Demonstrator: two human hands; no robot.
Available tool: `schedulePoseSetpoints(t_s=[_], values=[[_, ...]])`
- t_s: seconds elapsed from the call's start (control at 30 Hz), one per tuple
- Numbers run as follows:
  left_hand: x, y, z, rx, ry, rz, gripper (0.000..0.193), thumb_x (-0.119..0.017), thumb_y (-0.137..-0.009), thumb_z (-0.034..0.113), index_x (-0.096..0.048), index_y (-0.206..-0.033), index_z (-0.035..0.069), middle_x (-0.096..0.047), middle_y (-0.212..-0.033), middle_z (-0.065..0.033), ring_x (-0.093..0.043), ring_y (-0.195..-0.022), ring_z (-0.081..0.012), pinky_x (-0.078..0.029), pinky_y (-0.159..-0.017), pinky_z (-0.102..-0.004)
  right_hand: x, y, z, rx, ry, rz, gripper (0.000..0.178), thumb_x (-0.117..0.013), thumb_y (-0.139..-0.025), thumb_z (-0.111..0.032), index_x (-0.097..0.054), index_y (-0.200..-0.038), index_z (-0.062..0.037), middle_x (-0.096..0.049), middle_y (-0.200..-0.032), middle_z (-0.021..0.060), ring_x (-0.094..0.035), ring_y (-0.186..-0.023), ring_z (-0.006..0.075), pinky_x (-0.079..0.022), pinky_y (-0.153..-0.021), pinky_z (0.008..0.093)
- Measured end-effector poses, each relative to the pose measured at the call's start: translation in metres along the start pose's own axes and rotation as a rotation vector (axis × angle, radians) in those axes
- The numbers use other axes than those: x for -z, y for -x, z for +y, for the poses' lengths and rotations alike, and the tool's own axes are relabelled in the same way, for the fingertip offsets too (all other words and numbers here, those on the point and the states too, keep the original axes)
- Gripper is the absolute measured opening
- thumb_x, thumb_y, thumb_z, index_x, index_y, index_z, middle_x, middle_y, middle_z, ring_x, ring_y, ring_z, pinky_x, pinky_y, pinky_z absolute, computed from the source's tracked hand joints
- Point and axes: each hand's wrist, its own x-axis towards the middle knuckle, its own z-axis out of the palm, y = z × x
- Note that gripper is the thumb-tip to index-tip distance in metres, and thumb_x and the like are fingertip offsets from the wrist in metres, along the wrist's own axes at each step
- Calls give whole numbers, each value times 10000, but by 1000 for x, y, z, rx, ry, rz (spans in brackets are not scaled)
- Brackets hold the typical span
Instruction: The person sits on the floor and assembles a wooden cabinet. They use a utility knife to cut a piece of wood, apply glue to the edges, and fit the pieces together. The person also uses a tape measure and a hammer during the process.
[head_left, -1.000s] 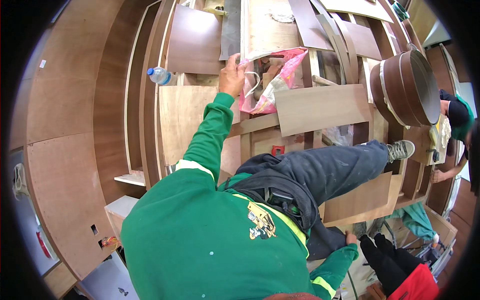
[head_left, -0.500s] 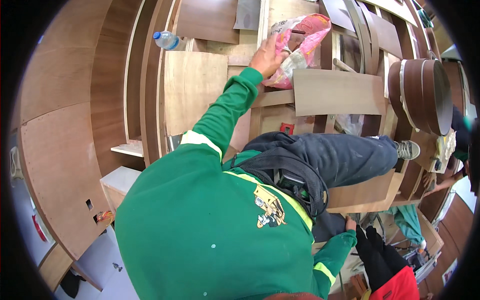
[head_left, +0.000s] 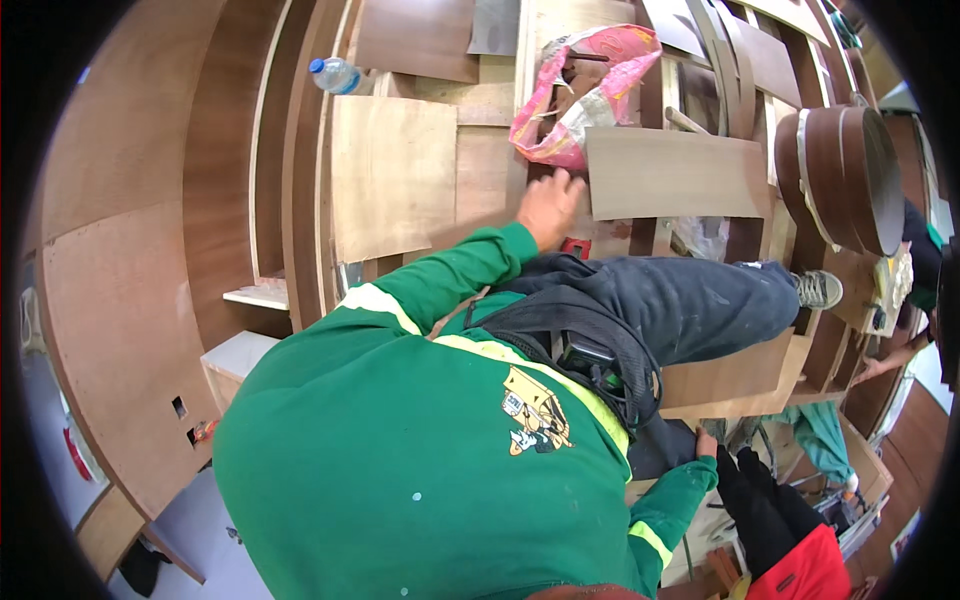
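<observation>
My left hand (head_left: 553, 208) is open above the boards, its fingers apart, and I see nothing held in it. Just beyond its fingertips sits a pink and white plastic sack (head_left: 550, 150), its mouth open, with brown pieces inside. A red tape measure (head_left: 575, 247) lies close to the hand's near side, partly covered. To the right of the fingers is a flat grey-brown panel (head_left: 680, 175). My right hand (head_left: 706, 443) rests low on the right, against a dark surface beside my leg; its fingers are mostly hidden.
A water bottle (head_left: 338, 77) and a pale plywood piece (head_left: 393, 180) lie to the left. Round brown drum-like forms (head_left: 840, 180) stand at the right. Another person's hand (head_left: 875, 370) shows at the far right; someone in red (head_left: 800, 570) is below.
My left hand has left the sack's rim and come back toward me, near the tape measure. The sack's mouth shows more fully. My right hand has stayed nearly in place.
</observation>
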Motion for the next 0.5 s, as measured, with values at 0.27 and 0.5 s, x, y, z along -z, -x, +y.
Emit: schedulePoseSetpoints(t_s=[0.27,0.5], values=[[5,26,7,-178,314,26,689,-819,-732,370,-539,-1284,66,-526,-1085,-148,-567,-1026,-361,-473,-889,-487,3,2,3,-81,-170,6,430,-486,-954,-409,-682,-1145,-77,-653,-1082,334,-601,-1117,466,-452,-957,504],[119,63,-170,649,-353,664,861,-757,-818,448,-361,-1478,62,-506,-1342,-233,-483,-1241,-410,-343,-1088,-531,16,2,-9,-99,-112,-50,456,-501,-946,-412,-677,-1173,-58,-665,-1130,298,-600,-1131,452,-448,-973,479]])
